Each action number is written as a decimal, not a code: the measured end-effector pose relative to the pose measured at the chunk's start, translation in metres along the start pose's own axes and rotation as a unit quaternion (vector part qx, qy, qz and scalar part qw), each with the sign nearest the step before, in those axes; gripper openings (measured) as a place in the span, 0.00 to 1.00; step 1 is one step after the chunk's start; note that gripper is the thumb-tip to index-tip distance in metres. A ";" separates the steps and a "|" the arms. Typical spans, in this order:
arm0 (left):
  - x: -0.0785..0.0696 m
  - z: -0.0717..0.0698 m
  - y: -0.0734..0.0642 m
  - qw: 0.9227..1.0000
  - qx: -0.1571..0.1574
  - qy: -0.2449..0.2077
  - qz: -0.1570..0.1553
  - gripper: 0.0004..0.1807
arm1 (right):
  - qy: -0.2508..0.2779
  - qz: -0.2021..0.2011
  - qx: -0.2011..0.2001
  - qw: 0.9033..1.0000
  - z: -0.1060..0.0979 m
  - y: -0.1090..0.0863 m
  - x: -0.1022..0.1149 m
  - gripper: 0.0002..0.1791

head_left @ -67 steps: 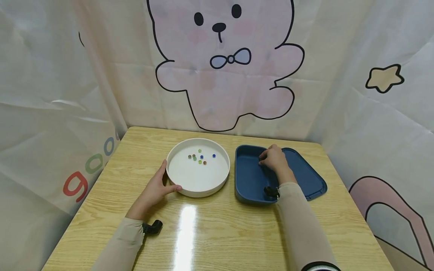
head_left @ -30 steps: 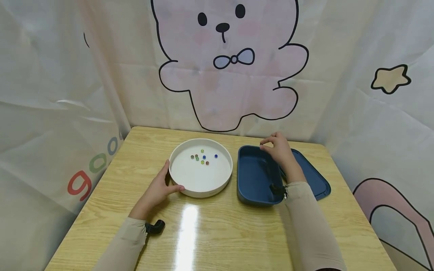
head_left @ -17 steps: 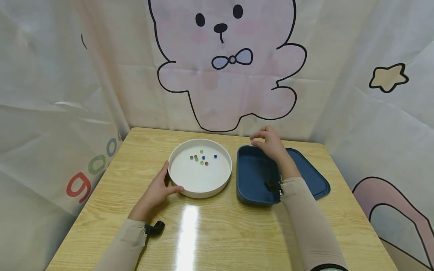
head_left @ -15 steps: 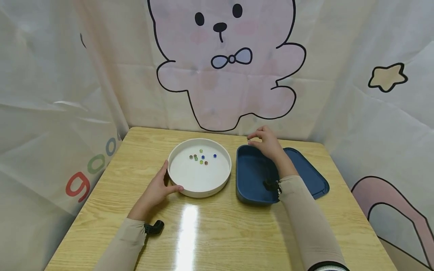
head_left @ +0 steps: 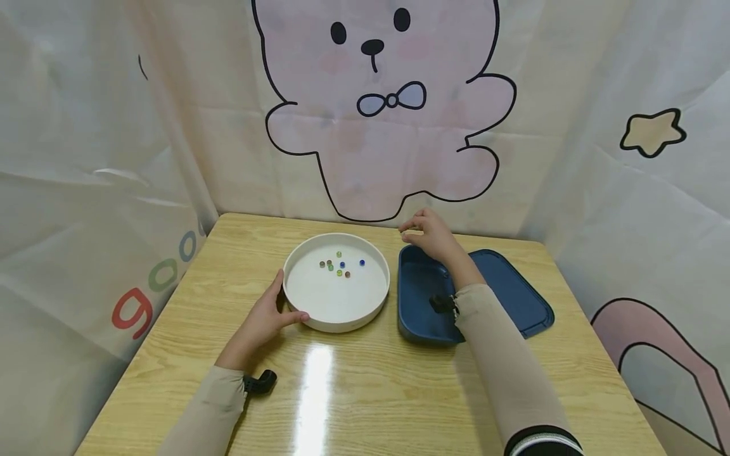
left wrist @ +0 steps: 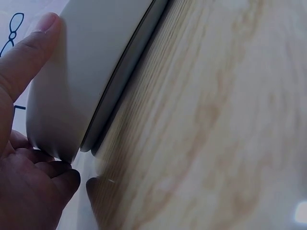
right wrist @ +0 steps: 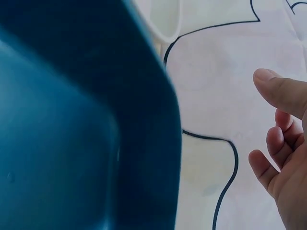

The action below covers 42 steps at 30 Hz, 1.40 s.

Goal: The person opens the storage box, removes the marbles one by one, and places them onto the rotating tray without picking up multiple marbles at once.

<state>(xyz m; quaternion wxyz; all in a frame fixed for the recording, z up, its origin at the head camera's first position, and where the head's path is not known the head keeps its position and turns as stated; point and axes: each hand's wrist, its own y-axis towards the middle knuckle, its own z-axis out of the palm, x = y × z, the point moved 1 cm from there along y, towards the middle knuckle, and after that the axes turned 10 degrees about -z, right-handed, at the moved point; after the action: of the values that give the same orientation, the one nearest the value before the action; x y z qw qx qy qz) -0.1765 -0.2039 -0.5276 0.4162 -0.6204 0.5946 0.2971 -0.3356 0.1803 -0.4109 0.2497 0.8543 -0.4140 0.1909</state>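
A white round tray stands on the left half of the table, with several small translucent beads scattered in its far half, blue, green, yellow and brown. My left hand grips the tray's left side, thumb on the near wall and fingers curled against the outer wall, as the left wrist view also has it. Above the far edge of the deep blue box is my right hand. Its thumb and index fingertip pinch a tiny bead, barely visible here. In the right wrist view the thumb hides the pinch.
A blue lid lies on the table behind and right of the box. The wooden table ends at a printed cloth backdrop, with cloth also at both sides. A narrow gap separates tray and box.
My right hand has come up out of the blue box with a small bead, then moved left along the box's far edge towards the tray. My left hand and the tray stay put.
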 end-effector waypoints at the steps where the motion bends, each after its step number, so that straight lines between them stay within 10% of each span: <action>1: -0.001 -0.001 0.000 1.000 0.000 0.000 0.000 0.74 | 0.006 -0.001 0.001 1.000 0.000 0.003 0.002 0.12; 42: -0.003 -0.002 -0.002 1.000 0.003 -0.017 -0.001 0.73 | 0.064 0.028 0.076 0.995 0.087 0.067 0.035 0.14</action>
<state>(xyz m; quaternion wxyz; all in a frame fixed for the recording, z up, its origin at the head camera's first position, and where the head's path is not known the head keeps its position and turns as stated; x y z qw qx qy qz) -0.1750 -0.2042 -0.5242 0.4284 -0.6144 0.5880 0.3053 -0.3587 0.0723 -0.4439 0.2045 0.8450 -0.4052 0.2829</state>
